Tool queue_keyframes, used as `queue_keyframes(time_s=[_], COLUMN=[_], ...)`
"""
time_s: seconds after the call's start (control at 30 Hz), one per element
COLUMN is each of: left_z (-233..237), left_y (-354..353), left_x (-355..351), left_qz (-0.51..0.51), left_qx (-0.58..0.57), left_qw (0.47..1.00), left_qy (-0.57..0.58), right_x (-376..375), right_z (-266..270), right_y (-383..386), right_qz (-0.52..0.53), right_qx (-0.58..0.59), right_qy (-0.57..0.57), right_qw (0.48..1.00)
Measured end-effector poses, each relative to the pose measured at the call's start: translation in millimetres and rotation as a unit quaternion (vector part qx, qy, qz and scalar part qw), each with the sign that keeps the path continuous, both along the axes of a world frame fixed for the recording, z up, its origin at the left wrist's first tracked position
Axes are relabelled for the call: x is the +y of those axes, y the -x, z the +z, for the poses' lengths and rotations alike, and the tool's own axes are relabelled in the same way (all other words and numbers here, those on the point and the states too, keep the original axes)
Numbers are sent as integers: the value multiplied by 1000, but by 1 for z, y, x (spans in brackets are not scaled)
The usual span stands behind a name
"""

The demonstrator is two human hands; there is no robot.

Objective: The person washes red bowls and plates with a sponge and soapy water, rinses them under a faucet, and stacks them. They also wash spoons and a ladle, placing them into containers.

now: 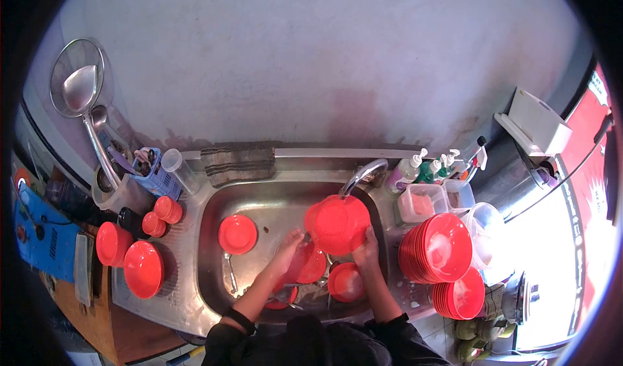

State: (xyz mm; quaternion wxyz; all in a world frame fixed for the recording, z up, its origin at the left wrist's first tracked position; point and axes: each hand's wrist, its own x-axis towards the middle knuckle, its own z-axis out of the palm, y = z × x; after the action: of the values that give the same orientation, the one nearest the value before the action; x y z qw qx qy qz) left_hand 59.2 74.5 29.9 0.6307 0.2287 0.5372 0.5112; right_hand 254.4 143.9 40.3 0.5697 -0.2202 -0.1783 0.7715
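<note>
A stainless steel sink [272, 210] is set into a steel counter [182, 252] against a pale grey wall [298, 61]. Well to its right is a red banner [592, 165] with white shapes and lettering, too blurred to read.

Right of the sink, a tall stack of red plastic bowls [436, 248] stands beside a smaller red bowl stack [458, 294]; whitish suds or residue shows in both top bowls. Behind them, a clear square plastic container [422, 202] holds something pinkish-red.

Left of the sink are a translucent plastic tub [123, 196] and a blue plastic basket [159, 175], both holding utensils, plus red dishes [143, 268] and small red cups [167, 209].

Over the sink's right half, below the curved metal tap [360, 174], is the large round red bowl [337, 223]. The right hand [366, 249] grips its lower right edge. The left hand [289, 248] is at its lower left edge, fingers partly curled; whether they touch it is unclear.

Behind the sink's right corner, a white pump bottle [405, 171] has a purple label, unreadable, beside green pump bottles [429, 170].

Inside the sink lie a red plate [237, 234], a small red bowl [346, 281] containing whitish residue, and a metal spoon [231, 273].
</note>
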Motion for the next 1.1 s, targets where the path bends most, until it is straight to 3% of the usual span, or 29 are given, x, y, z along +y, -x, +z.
queue_keyframes(time_s=[0.1, 0.27, 0.4, 0.53, 0.6, 0.7, 0.77, 0.8, 0.83, 0.87, 0.9, 0.93, 0.97, 1.0, 1.03, 1.07, 1.1], left_z=[-5, -11, -6, 6, 11, 25, 39, 46, 52, 58, 65, 73, 81, 93, 115, 118, 121], left_y=[-2, -3, -4, -4, -2, 6, 6, 8, 9, 10, 13, 16, 20, 21, 18, 25, 35], left_x=[-6, -9, -6, -7, -6, -10, -17, -22, -27, -35, -44, -56, -69, -82, -98, -111, -125], left_qz=[-38, -55, -23, 19, 86, 28, 18, 7, 14, -13, -35, -17, -41, -66, -16, 1, 70], left_qx=[-68, -83, -162, -239, -261, -212, -189, -165, -163, -61, 44, 50, 277, 489, 590, 595, 631], left_qw=[997, 995, 986, 970, 960, 977, 981, 985, 985, 994, 989, 990, 951, 862, 801, 799, 762], left_qy=[-16, -12, 36, -26, -50, -26, -37, -49, -48, -94, -135, -128, -131, -117, -105, -88, -127], right_x=[7, 16, 7, -23, -29, -32, -33, -34, -35, -36, -41, -49, -57, -65, -69, -72, -76], right_z=[-5, -28, -41, 10, 16, 2, -5, -1, 7, 17, 37, 66, 101, 133, 149, 161, 176], right_y=[-1, 0, -2, 4, 2, -8, -18, -23, -29, -33, -35, -36, -34, -34, -42, -52, -61], right_qz=[-43, -65, 12, 43, 43, 75, 84, 88, 104, 117, 60, 4, -33, -72, -90, -111, -124], right_qx=[37, 73, 106, 29, -14, -28, -181, -180, -398, -588, -638, -677, -724, -759, -767, -774, -785], right_qy=[10, 31, 77, 132, 155, 65, 33, 33, -69, -171, -238, -305, -353, -400, -409, -418, -381], right_qw=[998, 995, 991, 990, 987, 995, 979, 979, 909, 782, 730, 670, 592, 508, 486, 463, 473])
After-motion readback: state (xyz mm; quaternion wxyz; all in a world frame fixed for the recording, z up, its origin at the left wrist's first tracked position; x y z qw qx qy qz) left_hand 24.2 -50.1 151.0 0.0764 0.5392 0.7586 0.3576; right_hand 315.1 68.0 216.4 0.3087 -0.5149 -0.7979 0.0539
